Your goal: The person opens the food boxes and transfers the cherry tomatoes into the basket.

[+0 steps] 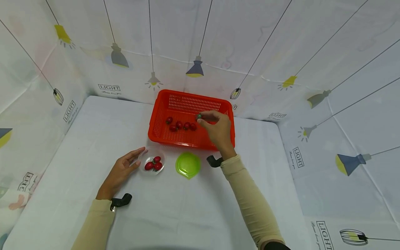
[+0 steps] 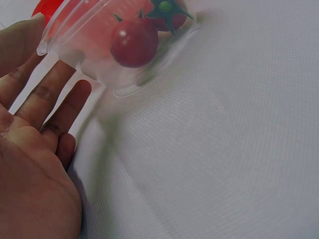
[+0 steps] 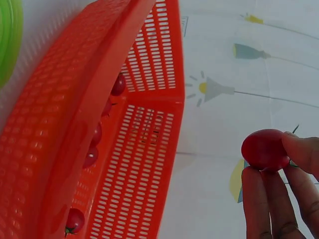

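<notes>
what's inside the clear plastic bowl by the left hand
The clear plastic bowl holds three red cherry tomatoes; the patch of its bottom directly beneath them is hidden.

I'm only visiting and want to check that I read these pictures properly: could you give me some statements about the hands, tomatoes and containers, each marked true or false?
1. The right hand pinches a single tomato. True.
2. The clear bowl has three tomatoes showing in it. True.
3. The left hand is inside the basket. False: the left hand is at the side of the clear bowl.
4. The basket is empty. False: several tomatoes lie in the red basket.
5. The green lid lies outside the red basket. True.
</notes>
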{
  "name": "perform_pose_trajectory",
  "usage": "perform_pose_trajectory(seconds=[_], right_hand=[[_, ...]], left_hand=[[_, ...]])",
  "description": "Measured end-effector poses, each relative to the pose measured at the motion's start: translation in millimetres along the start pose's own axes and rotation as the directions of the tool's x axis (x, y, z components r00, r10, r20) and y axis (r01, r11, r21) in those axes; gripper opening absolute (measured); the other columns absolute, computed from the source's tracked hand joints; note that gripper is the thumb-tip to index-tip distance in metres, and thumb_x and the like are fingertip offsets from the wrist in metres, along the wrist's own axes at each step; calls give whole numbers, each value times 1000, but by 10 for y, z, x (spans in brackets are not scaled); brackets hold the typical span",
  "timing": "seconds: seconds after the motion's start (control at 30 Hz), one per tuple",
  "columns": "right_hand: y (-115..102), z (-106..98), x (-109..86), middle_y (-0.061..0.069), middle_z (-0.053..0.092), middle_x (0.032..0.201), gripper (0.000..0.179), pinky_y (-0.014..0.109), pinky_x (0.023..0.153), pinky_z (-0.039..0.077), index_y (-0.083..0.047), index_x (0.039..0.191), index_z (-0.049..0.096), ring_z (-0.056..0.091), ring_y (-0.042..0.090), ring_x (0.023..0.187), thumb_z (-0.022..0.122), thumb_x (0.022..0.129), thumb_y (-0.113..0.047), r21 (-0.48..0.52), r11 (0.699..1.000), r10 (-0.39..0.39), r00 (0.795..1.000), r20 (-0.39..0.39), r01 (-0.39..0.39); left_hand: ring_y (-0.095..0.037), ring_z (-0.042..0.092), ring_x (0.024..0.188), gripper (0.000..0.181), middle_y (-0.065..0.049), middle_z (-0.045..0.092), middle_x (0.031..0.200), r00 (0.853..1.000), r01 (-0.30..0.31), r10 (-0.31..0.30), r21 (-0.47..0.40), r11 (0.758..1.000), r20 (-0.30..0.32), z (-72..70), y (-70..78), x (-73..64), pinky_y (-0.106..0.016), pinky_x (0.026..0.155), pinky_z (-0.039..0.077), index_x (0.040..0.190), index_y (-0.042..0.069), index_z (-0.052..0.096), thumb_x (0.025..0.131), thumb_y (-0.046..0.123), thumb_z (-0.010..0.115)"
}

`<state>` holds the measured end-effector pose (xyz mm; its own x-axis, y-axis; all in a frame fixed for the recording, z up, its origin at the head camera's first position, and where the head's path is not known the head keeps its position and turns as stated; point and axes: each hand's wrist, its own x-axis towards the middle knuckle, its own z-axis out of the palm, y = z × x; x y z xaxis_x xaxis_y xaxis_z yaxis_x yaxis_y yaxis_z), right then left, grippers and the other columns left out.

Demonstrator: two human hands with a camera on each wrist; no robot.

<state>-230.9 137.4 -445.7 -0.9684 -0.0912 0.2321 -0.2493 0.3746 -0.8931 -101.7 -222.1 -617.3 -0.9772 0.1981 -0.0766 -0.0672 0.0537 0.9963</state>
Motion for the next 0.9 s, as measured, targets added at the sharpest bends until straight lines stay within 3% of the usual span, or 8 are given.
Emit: perform_pose_trajectory(seconds=[0.27,0.7,0.9], right_hand=[[11,-98,115,0,80,111,21,32,89,61,-19,114,82,72,16,106,85,93,-19,5,998,58,998,33,-58],[45,-187,352,-2,80,110,20,35,94,62,-21,111,82,75,16,103,86,91,-17,-34,990,138,985,108,-135],[64,-235,497,-3,80,111,19,38,97,60,-22,109,82,73,16,104,86,91,-17,-73,980,195,962,192,-184]], left_hand=[[-10,33,158,51,2,46,168,1000,2,-2,-7,1000,0,5,12,1,-6,118,31,158,24,51,110,15,60],[-7,35,156,52,0,46,168,1000,-11,11,-27,1000,11,-3,-16,13,-8,119,33,159,22,50,109,12,60],[-6,35,156,52,-1,46,168,1000,-17,17,-31,999,11,-2,-26,16,-8,119,33,159,22,50,109,11,60]])
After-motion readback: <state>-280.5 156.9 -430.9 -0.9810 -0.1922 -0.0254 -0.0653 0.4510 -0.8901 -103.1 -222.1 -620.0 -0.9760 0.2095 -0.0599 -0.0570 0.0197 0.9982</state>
